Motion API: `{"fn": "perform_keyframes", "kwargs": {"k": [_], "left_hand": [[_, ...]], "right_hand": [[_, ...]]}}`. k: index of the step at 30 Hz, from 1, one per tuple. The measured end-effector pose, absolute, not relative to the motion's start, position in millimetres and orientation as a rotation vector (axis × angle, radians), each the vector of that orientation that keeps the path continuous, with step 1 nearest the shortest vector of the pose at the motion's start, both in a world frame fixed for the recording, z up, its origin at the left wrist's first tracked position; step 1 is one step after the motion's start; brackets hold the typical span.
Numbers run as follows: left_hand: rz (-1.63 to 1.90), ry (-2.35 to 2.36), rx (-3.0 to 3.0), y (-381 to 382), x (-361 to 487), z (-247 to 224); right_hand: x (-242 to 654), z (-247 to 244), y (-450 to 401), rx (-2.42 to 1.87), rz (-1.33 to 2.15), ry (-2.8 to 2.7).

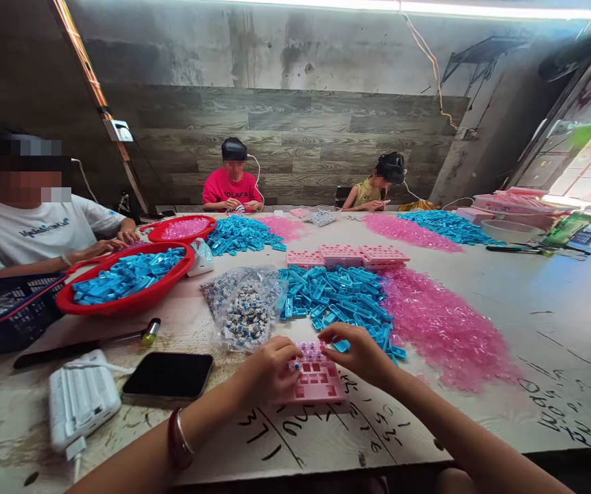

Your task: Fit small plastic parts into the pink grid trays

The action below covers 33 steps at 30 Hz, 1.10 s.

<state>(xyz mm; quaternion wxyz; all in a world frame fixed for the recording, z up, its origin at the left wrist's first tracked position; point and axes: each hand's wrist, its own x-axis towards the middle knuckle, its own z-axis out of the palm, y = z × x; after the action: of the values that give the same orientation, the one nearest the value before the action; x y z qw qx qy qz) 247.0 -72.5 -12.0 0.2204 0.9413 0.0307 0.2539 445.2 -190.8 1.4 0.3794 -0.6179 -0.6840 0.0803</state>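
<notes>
A pink tray [319,387] with square openings lies on the table, clear pink pieces with small parts in its far rows. My left hand [273,363] is at the tray's left side, fingers pinched around a small blue-and-white part [296,366]. Over the far right corner of the tray is my right hand [352,350], fingers apart and curved, holding nothing visible. Just beyond are a plastic bag of small metallic parts [248,312], a heap of blue pieces [339,298] and a heap of clear pink pieces [444,326].
Stacked pink trays [341,255] stand behind the blue heap. At left are a red basket [125,302], a phone [168,375], a white power bank [83,399] and a black-handled tool [84,346]. Three people sit around the table [547,295], one at left, two across.
</notes>
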Motion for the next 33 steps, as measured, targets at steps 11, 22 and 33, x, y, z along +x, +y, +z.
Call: {"fn": "perform_keyframes", "kwargs": {"k": [11,22,33], "left_hand": [[0.573,0.245,2.485,-74,246,-6],[0.605,0.090,2.520,-70,244,-4],[0.585,0.108,2.546,-63,245,-19]], "right_hand": [[408,-11,-180,-1.475,0.066,-1.860],[410,-17,-178,-1.331,0.032,-1.925],[409,-12,-179,-1.277,0.007,-2.016]]}}
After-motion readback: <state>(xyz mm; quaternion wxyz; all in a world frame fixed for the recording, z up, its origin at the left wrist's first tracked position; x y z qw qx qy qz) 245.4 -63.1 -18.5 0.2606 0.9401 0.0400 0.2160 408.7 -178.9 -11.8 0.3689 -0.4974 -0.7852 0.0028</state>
